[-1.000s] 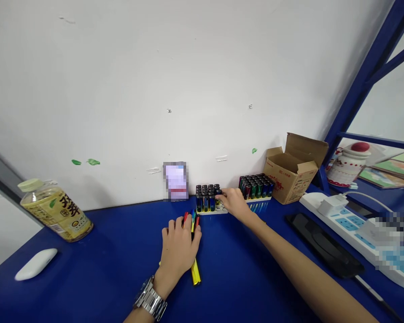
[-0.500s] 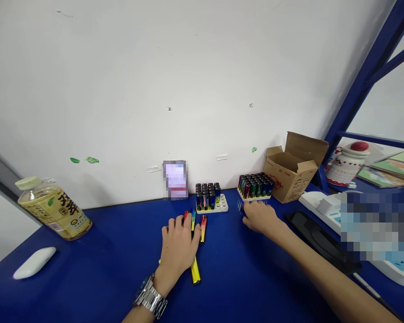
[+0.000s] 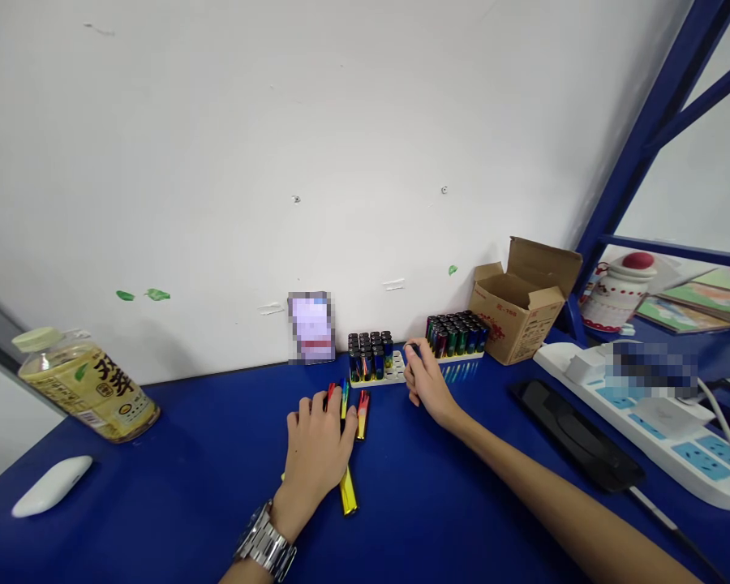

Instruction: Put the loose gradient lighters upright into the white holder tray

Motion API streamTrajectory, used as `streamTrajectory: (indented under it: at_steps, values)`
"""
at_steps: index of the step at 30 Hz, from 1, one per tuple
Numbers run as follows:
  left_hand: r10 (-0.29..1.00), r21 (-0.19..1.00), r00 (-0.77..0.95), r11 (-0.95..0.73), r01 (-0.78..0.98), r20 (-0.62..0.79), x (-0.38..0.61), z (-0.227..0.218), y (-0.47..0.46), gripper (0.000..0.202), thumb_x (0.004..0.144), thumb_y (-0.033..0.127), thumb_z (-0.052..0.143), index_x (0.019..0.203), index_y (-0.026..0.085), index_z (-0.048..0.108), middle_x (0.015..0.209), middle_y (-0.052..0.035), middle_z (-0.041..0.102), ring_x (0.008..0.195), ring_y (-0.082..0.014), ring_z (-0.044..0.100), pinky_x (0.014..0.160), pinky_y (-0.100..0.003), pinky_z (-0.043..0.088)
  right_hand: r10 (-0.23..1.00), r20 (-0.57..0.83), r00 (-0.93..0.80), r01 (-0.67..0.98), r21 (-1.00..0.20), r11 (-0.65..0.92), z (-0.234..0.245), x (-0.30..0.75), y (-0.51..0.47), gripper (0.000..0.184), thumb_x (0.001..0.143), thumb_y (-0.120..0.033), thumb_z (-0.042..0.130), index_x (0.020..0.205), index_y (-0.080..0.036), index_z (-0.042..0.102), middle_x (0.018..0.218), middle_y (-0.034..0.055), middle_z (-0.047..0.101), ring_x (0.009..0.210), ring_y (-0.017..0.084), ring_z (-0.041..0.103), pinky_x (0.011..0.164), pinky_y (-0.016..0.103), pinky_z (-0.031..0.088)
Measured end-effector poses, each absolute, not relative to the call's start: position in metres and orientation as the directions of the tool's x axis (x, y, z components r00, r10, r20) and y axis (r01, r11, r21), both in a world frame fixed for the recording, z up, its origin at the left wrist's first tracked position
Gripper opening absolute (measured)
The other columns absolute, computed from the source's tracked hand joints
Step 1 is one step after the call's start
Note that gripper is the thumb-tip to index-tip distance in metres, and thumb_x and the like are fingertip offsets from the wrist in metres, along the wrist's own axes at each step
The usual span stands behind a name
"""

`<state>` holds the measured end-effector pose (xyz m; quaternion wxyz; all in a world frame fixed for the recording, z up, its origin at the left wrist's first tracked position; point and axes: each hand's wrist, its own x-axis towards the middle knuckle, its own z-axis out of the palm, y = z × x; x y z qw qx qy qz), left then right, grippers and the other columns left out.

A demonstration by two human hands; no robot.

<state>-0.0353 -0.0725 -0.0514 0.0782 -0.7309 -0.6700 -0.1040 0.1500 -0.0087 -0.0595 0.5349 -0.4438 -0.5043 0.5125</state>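
My right hand (image 3: 427, 381) is closed round a dark-ended battery (image 3: 412, 349), mostly hidden by the fingers, just right of a white tray (image 3: 395, 375). Upright batteries (image 3: 368, 357) fill the left part of that tray, and bare holes show on its right side. My left hand (image 3: 319, 438), with a metal watch at the wrist, lies palm down with fingers spread over several loose batteries. A red and gold battery (image 3: 362, 415) lies beside its thumb, and a yellow one (image 3: 349, 491) below it. What is under the palm is hidden.
Behind my right hand stands a second tray of upright batteries (image 3: 456, 334), with an open cardboard box (image 3: 517, 308) beside it. A black phone (image 3: 575, 434) and a power strip (image 3: 650, 430) lie to the right. On the left are a drink bottle (image 3: 91, 385) and a white mouse (image 3: 52, 485).
My right hand has moved left from in front of the far tray to beside the half-filled one, and a battery now shows in its fingers. My left hand stays over the loose batteries.
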Motion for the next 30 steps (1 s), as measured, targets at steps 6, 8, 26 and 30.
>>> streamTrajectory:
  at_steps: [6,8,26,30]
  values:
    - [0.964,0.020,0.086,-0.094,0.995,0.251,-0.036,-0.053,-0.072,0.048,0.095,0.037,0.027,0.129,0.016,0.053,0.118,-0.0140,0.060,0.102,-0.0280,0.051,0.082,-0.042,0.041,0.986,-0.160,-0.045,-0.288,-0.943,-0.166,-0.066,0.152,-0.003,0.048,0.083,-0.059,0.029,0.051,-0.024,0.032,0.035,-0.0085,0.021,0.030,0.007,0.016,0.026,0.019,0.013]
    - [0.964,0.013,0.087,-0.093,0.996,0.252,-0.037,-0.054,-0.071,0.048,0.095,0.037,0.028,0.130,0.016,0.052,0.118,-0.0136,0.060,0.103,-0.0283,0.051,0.082,-0.041,0.040,0.985,-0.171,-0.002,-0.273,-0.948,-0.165,-0.065,0.153,-0.005,0.044,0.083,-0.049,0.031,0.048,-0.024,0.031,0.034,-0.0079,0.021,0.029,0.007,0.014,0.027,0.019,0.011]
    - [0.963,-0.006,0.090,-0.092,0.996,0.255,-0.036,-0.053,-0.072,0.047,0.095,0.037,0.030,0.130,0.016,0.053,0.119,-0.0140,0.060,0.103,-0.0292,0.052,0.081,-0.042,0.041,0.994,0.106,0.021,-0.297,-0.949,0.107,-0.077,0.154,-0.003,0.050,0.086,-0.063,0.037,0.061,-0.020,0.044,0.048,-0.0047,0.039,0.039,0.008,0.034,0.038,0.021,0.033]
    - [0.963,-0.006,0.089,-0.091,0.996,0.256,-0.036,-0.052,-0.072,0.046,0.094,0.037,0.031,0.129,0.016,0.053,0.119,-0.0138,0.060,0.103,-0.0290,0.052,0.081,-0.041,0.042,0.967,0.243,-0.084,-0.233,-0.948,0.218,-0.079,0.155,-0.005,0.046,0.082,-0.065,0.048,0.076,-0.020,0.049,0.062,-0.0035,0.049,0.052,0.011,0.050,0.056,0.027,0.048]
